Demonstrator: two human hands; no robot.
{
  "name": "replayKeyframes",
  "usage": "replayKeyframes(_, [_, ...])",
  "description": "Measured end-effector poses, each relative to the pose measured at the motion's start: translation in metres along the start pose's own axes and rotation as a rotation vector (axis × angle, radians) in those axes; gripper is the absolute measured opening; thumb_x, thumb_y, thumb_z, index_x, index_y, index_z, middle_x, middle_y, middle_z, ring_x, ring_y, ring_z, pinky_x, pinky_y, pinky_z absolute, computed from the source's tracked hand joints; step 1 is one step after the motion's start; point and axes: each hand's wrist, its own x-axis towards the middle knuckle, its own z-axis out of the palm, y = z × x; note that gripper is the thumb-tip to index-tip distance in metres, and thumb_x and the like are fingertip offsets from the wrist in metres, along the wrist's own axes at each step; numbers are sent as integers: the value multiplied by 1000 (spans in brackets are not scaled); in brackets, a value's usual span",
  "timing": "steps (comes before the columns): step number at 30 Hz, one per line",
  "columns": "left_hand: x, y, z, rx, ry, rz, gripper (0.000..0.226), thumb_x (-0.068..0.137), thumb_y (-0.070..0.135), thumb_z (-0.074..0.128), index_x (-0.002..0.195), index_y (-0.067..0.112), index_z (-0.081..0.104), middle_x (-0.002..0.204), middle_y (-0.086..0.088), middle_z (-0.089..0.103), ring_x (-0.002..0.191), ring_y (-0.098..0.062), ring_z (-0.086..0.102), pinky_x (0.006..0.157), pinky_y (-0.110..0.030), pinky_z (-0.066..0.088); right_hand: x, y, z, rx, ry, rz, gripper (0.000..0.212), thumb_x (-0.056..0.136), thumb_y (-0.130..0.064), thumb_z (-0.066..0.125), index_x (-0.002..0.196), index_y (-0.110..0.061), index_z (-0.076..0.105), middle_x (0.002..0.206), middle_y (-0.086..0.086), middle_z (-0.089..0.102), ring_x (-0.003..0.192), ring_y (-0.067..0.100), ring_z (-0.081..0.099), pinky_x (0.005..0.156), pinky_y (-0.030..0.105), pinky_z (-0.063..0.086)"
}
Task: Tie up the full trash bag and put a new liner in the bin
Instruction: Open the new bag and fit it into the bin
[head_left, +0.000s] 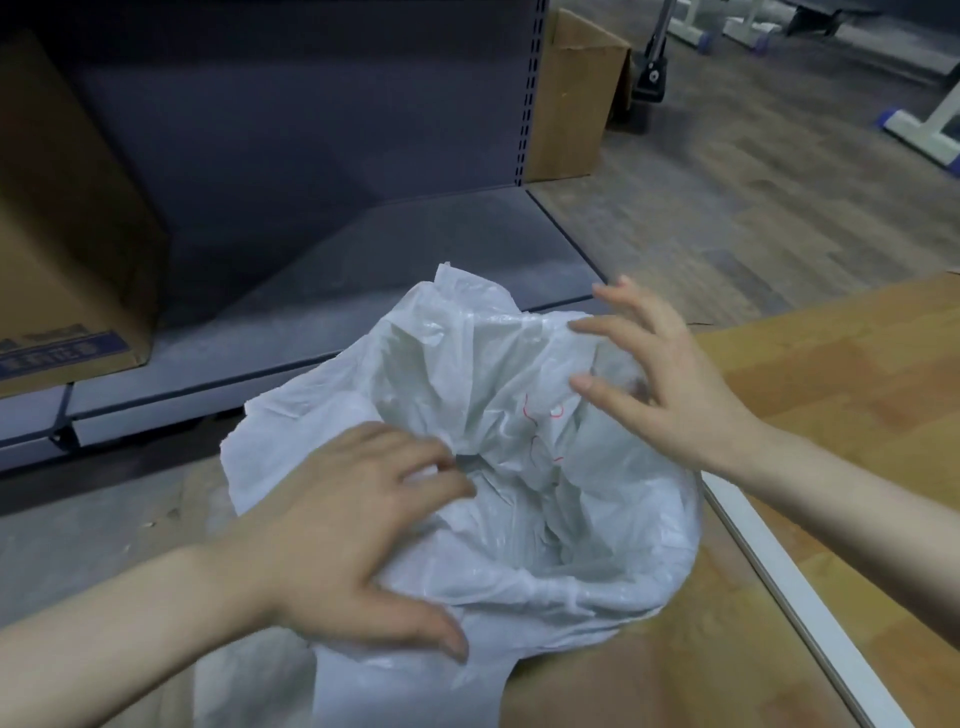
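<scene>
At six o'clock, nearest the camera, a thin white translucent plastic liner (519, 467) is draped over the mouth of a round bin, its film folded outward over the rim and hanging down the near side; the bin itself is hidden under the plastic. The liner sags into the opening as a crumpled hollow, with a few thin red marks on its far inner wall; whether anything lies inside cannot be told.

The left hand (353, 525), at seven o'clock, lies across the near-left rim, fingers curled into the film and thumb stretched along the near edge, bunching plastic under them. The right hand (660, 374), at two o'clock, hovers at the far-right rim with fingers spread and bent, fingertips touching the film but gripping nothing.

At four o'clock runs a light wooden tabletop with a white edge (857, 415). At eleven o'clock a brown cardboard box (67, 249) sits on a low grey metal shelf (363, 249); another open cardboard carton (576, 98) stands at one o'clock beyond it.
</scene>
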Motion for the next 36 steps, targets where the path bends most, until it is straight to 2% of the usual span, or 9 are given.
replayKeyframes(4, [-12, 0, 22, 315, -172, 132, 51, 61, 72, 65, 63, 21, 60, 49, 8, 52, 40, -17, 51, 56, -19, 50, -18, -12, 9, -215, -339, -122, 62, 82, -74, 35, 119, -32, 63, 151, -7, 33, 146, 12, 14, 118, 43, 8])
replayKeyframes(9, [-14, -2, 31, 280, -117, 119, 34, 49, 38, 82, 54, 20, 54, 44, 5, 48, 34, -19, 45, 42, -14, 39, -26, -13, 6, -194, -399, 104, 43, 87, -56, 45, 122, -36, 59, 151, -7, 31, 146, 12, 10, 117, 38, 10])
replayKeyframes(13, [-13, -3, 26, 301, -58, 156, 30, 58, 42, 76, 60, 21, 56, 54, 5, 52, 45, -20, 51, 52, -20, 46, 2, -36, 15, -520, -216, -385, 23, 87, -32, 54, 97, -21, 72, 124, 4, 60, 131, 31, 45, 108, 55, 31])
replayKeyframes(17, [-21, -5, 23, 411, 13, 143, 28, 66, 45, 65, 63, 18, 60, 72, -2, 61, 70, -26, 63, 82, -43, 41, 18, -54, 98, -648, -972, -563, 25, 91, -16, 47, 111, -11, 62, 115, 10, 62, 106, 31, 59, 80, 35, 49])
replayKeyframes(20, [-28, -8, 22, 438, 8, 25, 39, 67, 55, 52, 59, 18, 60, 76, -5, 65, 85, -30, 67, 92, -51, 36, 9, -34, 168, -565, -1392, -315, 45, 96, -15, 47, 139, -10, 36, 134, 17, 48, 122, 32, 49, 100, 40, 41])
replayKeyframes(25, [-23, -7, 20, 376, -84, -9, 33, 45, 49, 69, 45, 20, 55, 48, 1, 50, 59, -23, 58, 75, -41, 57, 1, -14, 242, -61, -965, 466, 47, 99, -16, 36, 144, -15, 25, 145, 16, 36, 134, 28, 35, 110, 35, 28])
replayKeyframes(29, [-23, -8, 19, 371, -196, 5, 29, 42, 46, 67, 37, 22, 51, 38, 5, 43, 60, -19, 50, 69, -36, 52, -8, -12, 248, -79, -447, 343, 38, 96, -29, 39, 127, -9, 45, 131, 11, 41, 121, 27, 40, 95, 35, 36])
replayKeyframes(32, [-24, -6, 18, 370, -247, 16, 30, 38, 44, 68, 33, 22, 48, 34, 5, 40, 59, -18, 46, 67, -35, 52, -15, -9, 245, -134, -494, 148, 50, 90, -43, 43, 130, -15, 36, 134, 5, 30, 127, 25, 31, 100, 42, 34])
replayKeyframes(36, [-22, -6, 13, 356, -258, 9, 29, 40, 43, 66, 33, 21, 47, 34, 6, 39, 57, -17, 45, 60, -35, 52, -18, 8, 250, -168, -846, 196, 81, 88, -57, 40, 149, -31, -5, 157, -4, -15, 145, 29, -15, 108, 63, 18])
